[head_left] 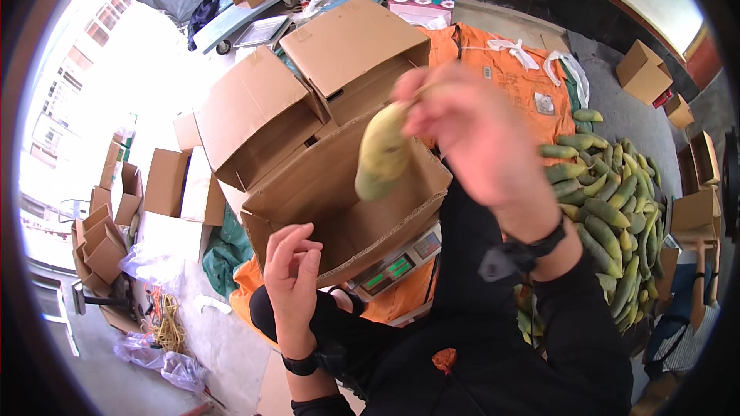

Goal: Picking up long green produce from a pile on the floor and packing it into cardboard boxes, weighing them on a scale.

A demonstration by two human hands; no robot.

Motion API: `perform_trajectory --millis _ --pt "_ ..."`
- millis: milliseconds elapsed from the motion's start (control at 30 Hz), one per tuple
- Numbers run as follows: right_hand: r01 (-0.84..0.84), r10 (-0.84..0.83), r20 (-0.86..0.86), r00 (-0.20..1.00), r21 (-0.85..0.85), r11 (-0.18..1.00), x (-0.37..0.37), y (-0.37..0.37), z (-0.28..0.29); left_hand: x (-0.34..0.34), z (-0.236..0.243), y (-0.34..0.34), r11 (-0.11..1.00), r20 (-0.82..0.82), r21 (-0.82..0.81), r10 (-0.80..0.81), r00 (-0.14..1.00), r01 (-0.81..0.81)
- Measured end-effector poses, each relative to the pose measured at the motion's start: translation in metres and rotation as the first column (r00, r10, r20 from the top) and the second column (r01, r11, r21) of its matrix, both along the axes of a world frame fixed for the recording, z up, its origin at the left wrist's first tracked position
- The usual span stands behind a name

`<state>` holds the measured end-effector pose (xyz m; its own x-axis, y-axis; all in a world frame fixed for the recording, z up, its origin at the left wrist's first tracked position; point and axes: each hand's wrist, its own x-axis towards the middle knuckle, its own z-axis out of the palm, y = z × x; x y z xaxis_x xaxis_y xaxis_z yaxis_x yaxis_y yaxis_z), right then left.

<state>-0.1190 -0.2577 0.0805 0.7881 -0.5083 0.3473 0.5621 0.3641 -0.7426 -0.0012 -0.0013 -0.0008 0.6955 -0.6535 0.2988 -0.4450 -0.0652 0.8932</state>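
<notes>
We see the right hand [466, 127] pinching 1 elongated, yellow-green gourd-like vegetable [381, 154] by its narrow upper end, so that it hangs tilted above the open, brown corrugated-cardboard box [308, 185]. The left hand [293, 262] looks unladen, fingers loosely curled at the box's near-left corner; we cannot tell whether it touches the cardboard.

Our main worry is that grip: with only the thin end between the fingers, the heavy lower end could swing and twist free, and a fall onto the hard cardboard floor might bruise the skin. The right hand is blurred, so a hasty swing could also knock the vegetable against the raised rim.

The box appears to sit on a pale digital scale [399, 268] with green-lit displays. If the left hand or a knee in black trousers leaned on the box, we think the reading could be thrown off or the box shoved askew; its footing is hidden from us.

To the right, the loose heap of green and yellow vegetables [617, 223] has no visible restraint, so pulling from low down could set several rolling.
</notes>
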Motion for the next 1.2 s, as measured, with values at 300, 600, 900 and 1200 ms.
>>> perform_trajectory --millis 300,600,900,1200 --pt "0.135 -0.467 -0.112 0.877 -0.875 0.465 0.032 0.078 -0.103 0.008 -0.015 -0.037 0.918 0.098 0.364 -0.209 0.973 0.16" --pt "0.145 -0.554 -0.123 0.824 -0.898 0.415 0.01 0.068 -0.125 0.013 -0.044 -0.056 0.853 -0.174 0.462 -0.181 0.968 0.242" --pt "0.432 -0.678 -0.078 0.731 -0.716 0.548 -0.071 0.006 -0.115 0.015 -0.041 -0.061 0.796 -0.203 0.524 -0.23 0.952 0.304" --pt "0.396 -0.736 -0.529 0.422 -0.623 0.674 -0.152 -0.041 -0.201 0.054 -0.037 -0.024 0.557 -0.095 0.805 -0.22 0.971 0.206"
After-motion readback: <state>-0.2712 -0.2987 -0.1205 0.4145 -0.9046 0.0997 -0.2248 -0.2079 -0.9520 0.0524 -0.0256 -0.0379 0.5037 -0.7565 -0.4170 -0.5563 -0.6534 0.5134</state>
